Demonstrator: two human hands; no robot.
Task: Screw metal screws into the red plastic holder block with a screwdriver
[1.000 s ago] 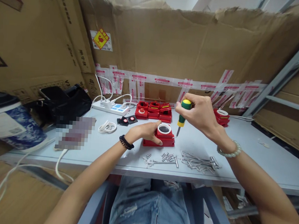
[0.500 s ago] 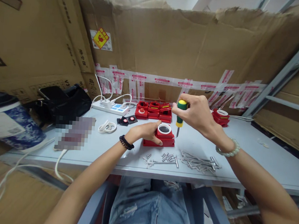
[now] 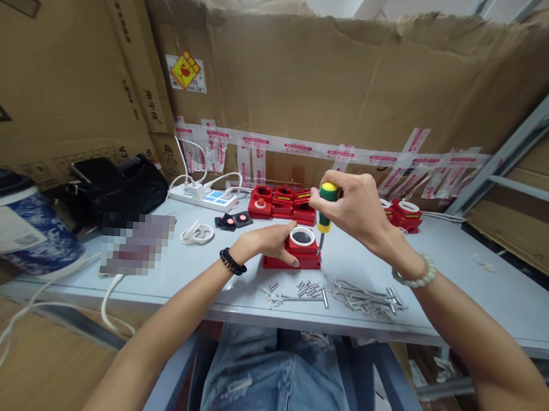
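Note:
A red plastic box (image 3: 299, 256) with a white ring on top sits mid-table. My left hand (image 3: 265, 242) is closed over the box's left side, pressing it down. My right hand (image 3: 355, 207) is wrapped round a green and yellow screwdriver (image 3: 325, 212), held upright. The screwdriver's tip rests at the box's right front corner. A pile of metal screws and long bolts (image 3: 343, 293) lies just in front of the box, toward me.
Several red boxes (image 3: 281, 203) stand in a row behind, and one more (image 3: 406, 213) at the right. A white power strip (image 3: 203, 195), a coiled white cable (image 3: 196, 233), a black bag (image 3: 117, 186) and a blue-white tub (image 3: 20, 221) lie left. Cardboard walls surround the grey table (image 3: 483, 293).
My right hand has moved left and down with the screwdriver, bringing its tip from beside the box onto the box's right corner. My left hand has stayed put.

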